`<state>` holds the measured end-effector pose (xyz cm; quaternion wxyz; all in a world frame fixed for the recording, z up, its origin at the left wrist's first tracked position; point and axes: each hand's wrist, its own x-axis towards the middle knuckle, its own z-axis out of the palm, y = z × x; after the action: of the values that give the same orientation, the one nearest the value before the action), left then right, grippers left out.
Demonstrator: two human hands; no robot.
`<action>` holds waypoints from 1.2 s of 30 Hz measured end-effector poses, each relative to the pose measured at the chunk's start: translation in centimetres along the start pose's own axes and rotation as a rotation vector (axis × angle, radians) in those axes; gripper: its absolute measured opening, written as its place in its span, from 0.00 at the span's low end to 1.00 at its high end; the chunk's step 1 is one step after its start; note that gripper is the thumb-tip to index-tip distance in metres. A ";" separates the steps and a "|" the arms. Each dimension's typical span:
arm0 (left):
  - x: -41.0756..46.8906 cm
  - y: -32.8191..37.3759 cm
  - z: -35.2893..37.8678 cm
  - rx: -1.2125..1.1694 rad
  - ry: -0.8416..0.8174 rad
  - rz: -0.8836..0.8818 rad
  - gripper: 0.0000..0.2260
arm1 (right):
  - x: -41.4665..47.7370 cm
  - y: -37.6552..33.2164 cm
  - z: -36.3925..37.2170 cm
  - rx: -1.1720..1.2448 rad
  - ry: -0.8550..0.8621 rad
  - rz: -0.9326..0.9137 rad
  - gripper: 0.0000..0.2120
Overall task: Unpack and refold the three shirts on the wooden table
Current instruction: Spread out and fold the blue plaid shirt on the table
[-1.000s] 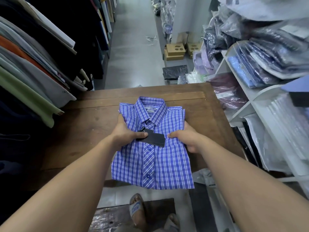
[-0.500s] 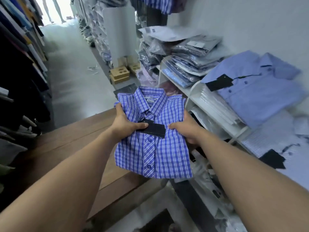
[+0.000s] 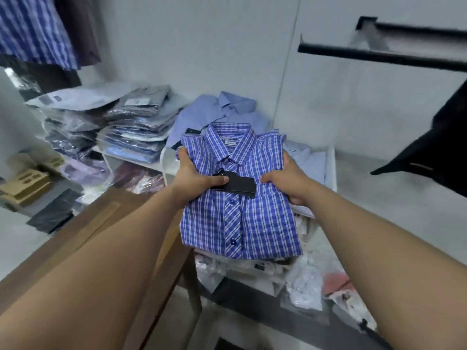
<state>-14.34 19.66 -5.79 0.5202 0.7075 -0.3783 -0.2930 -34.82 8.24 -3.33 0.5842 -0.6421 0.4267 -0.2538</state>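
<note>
A folded blue plaid shirt [image 3: 262,218] with a black hang tag [image 3: 237,186] is held in the air over the white shelf [image 3: 331,162], to the right of the wooden table [image 3: 83,231]. My left hand [image 3: 194,176] grips its left edge, thumb on the tag. My right hand [image 3: 286,181] grips its right edge, thumb on top. Behind it on the shelf lies a folded light blue shirt [image 3: 222,109], and a pale striped shirt [image 3: 310,160] lies to the right.
Stacks of bagged shirts [image 3: 131,127] fill the shelf's left side. Plastic bags and packaging [image 3: 310,279] lie below the held shirt. Cardboard pieces [image 3: 27,183] sit on the floor at left. A black rail [image 3: 379,51] and a dark garment [image 3: 439,147] are at right.
Both hands lifted the plaid shirt off the wooden table and carried it right. It now hangs over the white shelf above the light blue shirts. The view turned right.
</note>
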 end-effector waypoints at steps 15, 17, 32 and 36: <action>13.8 6.7 17.1 0.186 -0.246 0.101 0.56 | 7.7 2.6 -15.8 0.020 0.320 0.024 0.32; 16.1 7.3 18.7 0.224 -0.235 0.111 0.57 | 9.9 2.6 -17.1 0.002 0.327 0.024 0.31; 22.6 2.7 26.5 0.598 -0.195 -0.353 0.42 | 19.7 7.9 -19.0 -0.560 0.220 0.400 0.45; 23.2 3.7 26.8 0.224 -0.193 -0.509 0.34 | 20.4 8.4 -18.9 -0.594 0.217 0.401 0.44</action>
<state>-24.26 -14.20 -10.43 0.3103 0.8014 -0.2663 -0.4365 -42.17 -18.65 -11.44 0.3617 -0.6567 0.6584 -0.0663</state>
